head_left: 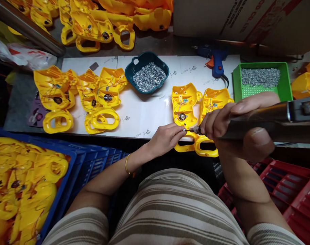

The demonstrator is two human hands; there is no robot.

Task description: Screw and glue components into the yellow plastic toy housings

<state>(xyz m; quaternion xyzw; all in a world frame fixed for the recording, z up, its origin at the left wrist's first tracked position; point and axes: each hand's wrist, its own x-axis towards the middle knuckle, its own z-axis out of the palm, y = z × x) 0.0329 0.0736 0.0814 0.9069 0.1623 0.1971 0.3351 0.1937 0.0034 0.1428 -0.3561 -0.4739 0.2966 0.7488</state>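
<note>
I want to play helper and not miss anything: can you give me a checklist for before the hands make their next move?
1. Black-and-grey handheld power driver held in the right hand: ok.
2. Left hand at the tip of the thin metal bit: ok.
3. Small shiny piece sitting firmly on the tip: cannot tell, too small.
4. Two open yellow plastic shells near the hands, insides facing up: ok.
5. Bit aimed into a shell: not ok, it points toward the left hand.
6. Small metal pieces inside the rectangular green plastic basket: ok.

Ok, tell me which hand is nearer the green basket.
Right. The right hand, gripping the driver, is in front of the green basket; the left hand lies farther left.
</note>
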